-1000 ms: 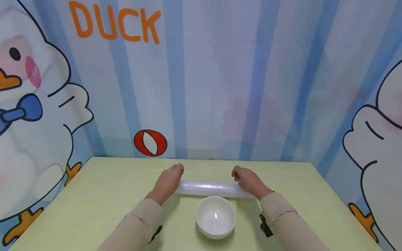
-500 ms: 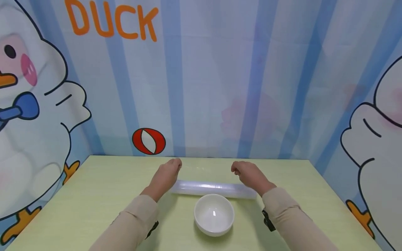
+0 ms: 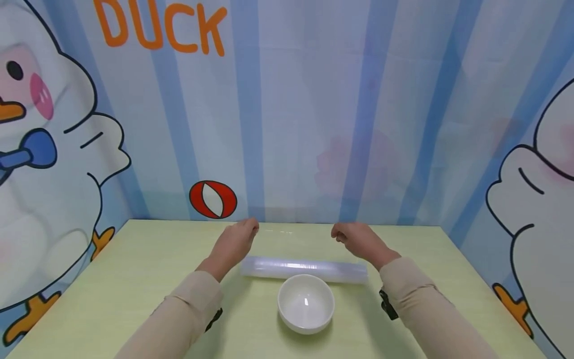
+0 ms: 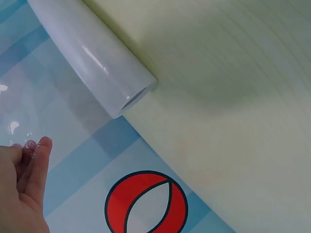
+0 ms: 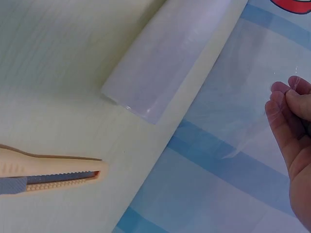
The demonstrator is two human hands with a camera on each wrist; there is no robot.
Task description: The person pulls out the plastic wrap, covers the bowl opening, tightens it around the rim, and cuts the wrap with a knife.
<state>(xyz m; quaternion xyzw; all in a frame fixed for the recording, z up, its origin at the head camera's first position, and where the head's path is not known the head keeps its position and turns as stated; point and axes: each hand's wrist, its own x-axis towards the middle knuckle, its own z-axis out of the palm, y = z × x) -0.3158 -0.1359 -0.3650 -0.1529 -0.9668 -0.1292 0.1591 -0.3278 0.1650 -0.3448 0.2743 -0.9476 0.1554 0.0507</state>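
A white bowl [image 3: 306, 305] stands upright on the pale yellow surface [image 3: 134, 284], a small glint showing on its glossy inside. Just behind it lies a roll of plastic wrap [image 3: 305, 269], with a toothed pale-orange tool [image 5: 48, 166] near its right end. Beyond the roll, the left hand [image 3: 233, 244] and right hand [image 3: 362, 244] each pinch clear film [image 3: 283, 231] in their grip.

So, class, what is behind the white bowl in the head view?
Behind the white bowl lies a roll of clear film; the bowl hides part of its near edge and some tabletop.
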